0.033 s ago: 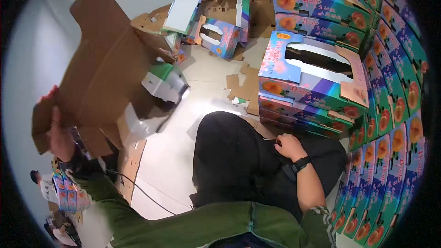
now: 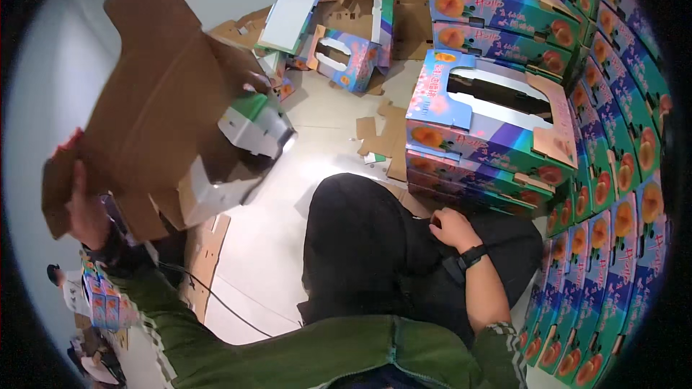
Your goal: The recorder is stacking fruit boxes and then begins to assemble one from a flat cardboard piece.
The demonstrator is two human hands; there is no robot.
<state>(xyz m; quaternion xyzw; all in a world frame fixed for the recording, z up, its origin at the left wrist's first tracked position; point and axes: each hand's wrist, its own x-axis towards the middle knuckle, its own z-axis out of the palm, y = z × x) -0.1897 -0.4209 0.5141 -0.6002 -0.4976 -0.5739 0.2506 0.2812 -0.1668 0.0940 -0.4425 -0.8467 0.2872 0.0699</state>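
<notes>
My left hand (image 2: 88, 217) is closed round the lower left edge of a large brown cardboard piece (image 2: 148, 112). The cardboard is tilted up on the left, plain inner side showing, with flaps along its edges. Beneath and beside its right edge are white and green carton parts (image 2: 249, 127), partly covered, so I cannot tell whether they belong to it. My right hand (image 2: 454, 230) rests on my black-clad leg (image 2: 360, 238), its fingers curled, with nothing seen in them. Right of that hand's far side stands a printed fruit carton (image 2: 490, 133) with a handle opening, stacked on others.
Stacks of printed cartons (image 2: 620, 238) line the right side. Smaller printed boxes (image 2: 346, 61) lie at the back by a brown cardboard wall (image 2: 414, 14). Cardboard scraps (image 2: 386, 137) litter the floor. A black cable (image 2: 223, 299) crosses at lower left, where other people (image 2: 76, 292) are in the distance.
My left hand and the large cardboard piece have shifted slightly to the left, and the white and green carton parts moved a little with it. My right hand stays nearly still.
</notes>
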